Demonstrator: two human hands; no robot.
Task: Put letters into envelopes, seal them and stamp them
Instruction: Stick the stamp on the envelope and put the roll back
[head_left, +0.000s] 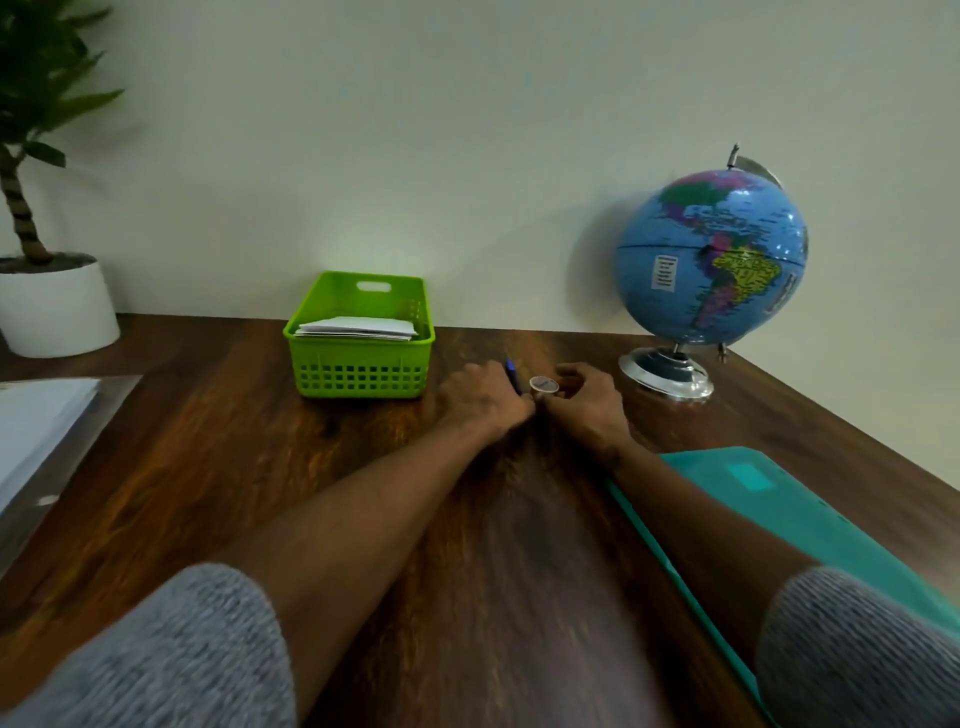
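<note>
The fingers (569, 375) of the right hand (587, 402) are shown curled around a small round stamp (544, 385), whose circular face is turned toward the camera; the stamp is held just above the surface (467, 519). The fingers of the left hand (483, 397) are curled inward, and a blue pen (512, 374) is seen projecting from behind them; whether the pen is gripped or merely lies beyond the hand cannot be told. The two hands are held touching, side by side, at the middle of the dark wooden surface, with both forearms stretched forward and grey sleeves (171, 654) pushed up toward the elbows.

A green basket (358, 374) is placed just left of the hands, near the wall, and a stack of white envelopes (358, 328) is contained in it. A teal folder (779, 499) lies flat at the right, partly covered by the right forearm. A globe (711, 257) on a silver base stands at the far right corner, well apart from the basket. A stack of white paper (36, 421) is seen at the left edge, and a potted plant (49, 301) in a white pot stands at the far left corner.
</note>
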